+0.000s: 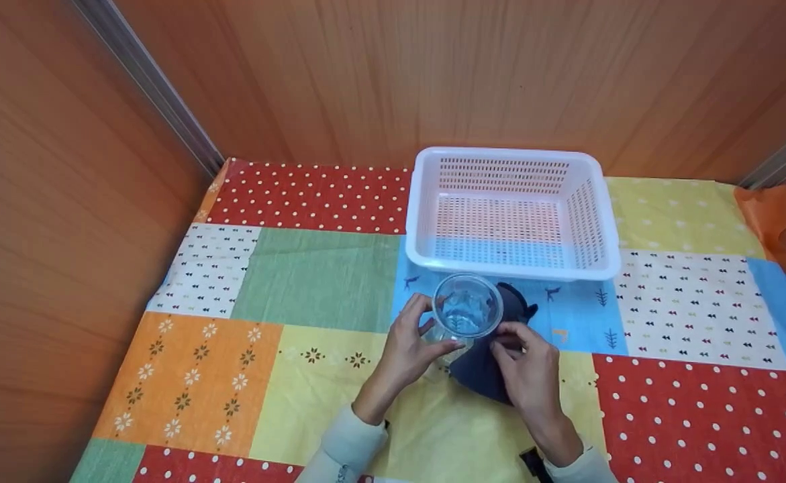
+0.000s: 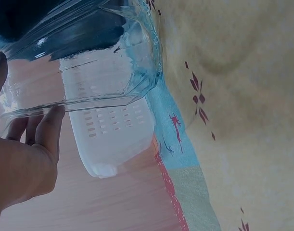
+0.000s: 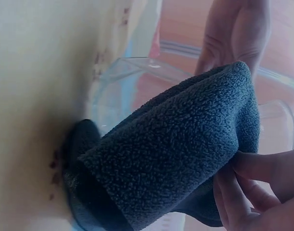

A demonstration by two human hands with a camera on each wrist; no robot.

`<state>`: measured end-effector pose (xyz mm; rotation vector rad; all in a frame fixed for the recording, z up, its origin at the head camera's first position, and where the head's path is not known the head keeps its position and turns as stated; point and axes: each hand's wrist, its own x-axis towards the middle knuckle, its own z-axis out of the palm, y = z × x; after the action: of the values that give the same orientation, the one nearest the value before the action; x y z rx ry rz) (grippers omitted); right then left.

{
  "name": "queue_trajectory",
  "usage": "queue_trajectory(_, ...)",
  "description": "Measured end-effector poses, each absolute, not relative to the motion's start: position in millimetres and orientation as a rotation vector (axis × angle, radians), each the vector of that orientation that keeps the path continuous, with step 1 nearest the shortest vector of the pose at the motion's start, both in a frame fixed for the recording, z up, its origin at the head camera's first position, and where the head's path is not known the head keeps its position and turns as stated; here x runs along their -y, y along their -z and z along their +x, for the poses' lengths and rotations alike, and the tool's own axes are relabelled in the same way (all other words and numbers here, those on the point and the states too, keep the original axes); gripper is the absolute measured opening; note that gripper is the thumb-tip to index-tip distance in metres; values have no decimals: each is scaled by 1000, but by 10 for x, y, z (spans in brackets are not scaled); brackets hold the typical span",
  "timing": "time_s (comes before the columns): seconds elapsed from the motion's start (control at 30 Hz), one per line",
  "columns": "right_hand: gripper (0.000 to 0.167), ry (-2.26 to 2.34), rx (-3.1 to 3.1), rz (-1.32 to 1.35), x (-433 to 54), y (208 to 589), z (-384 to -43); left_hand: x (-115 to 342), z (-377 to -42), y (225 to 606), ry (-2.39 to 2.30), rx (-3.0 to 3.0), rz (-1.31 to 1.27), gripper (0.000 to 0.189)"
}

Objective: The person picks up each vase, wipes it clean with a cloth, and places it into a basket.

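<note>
A clear jar (image 1: 465, 315) with a round open mouth stands upright in front of the basket. My left hand (image 1: 409, 341) holds its left side, thumb at the front and fingers round the back; the left wrist view shows the fingertips against the jar's wall (image 2: 103, 89). Dark blue-grey terry cloth (image 1: 481, 372) hangs along the jar's right side and spreads toward me. My right hand (image 1: 530, 369) pinches an upper edge of it between thumb and fingers. In the right wrist view the folded cloth (image 3: 175, 149) covers much of the jar.
A white slotted plastic basket (image 1: 414, 215) sits just behind the jar, nothing in it. Patchwork cloth (image 1: 325, 282) covers the table. Wood-grain panels (image 1: 393, 80) rise at the back and both sides.
</note>
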<state>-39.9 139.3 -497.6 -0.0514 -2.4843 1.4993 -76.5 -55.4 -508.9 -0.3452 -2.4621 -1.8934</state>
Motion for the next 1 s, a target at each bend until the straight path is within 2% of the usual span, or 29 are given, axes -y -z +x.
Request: queue_trajectory(1.0, 16, -1417, 2720, -121, -1507, 5375, -461, 545, -764, 5077, 1953, 2466, -314, 50)
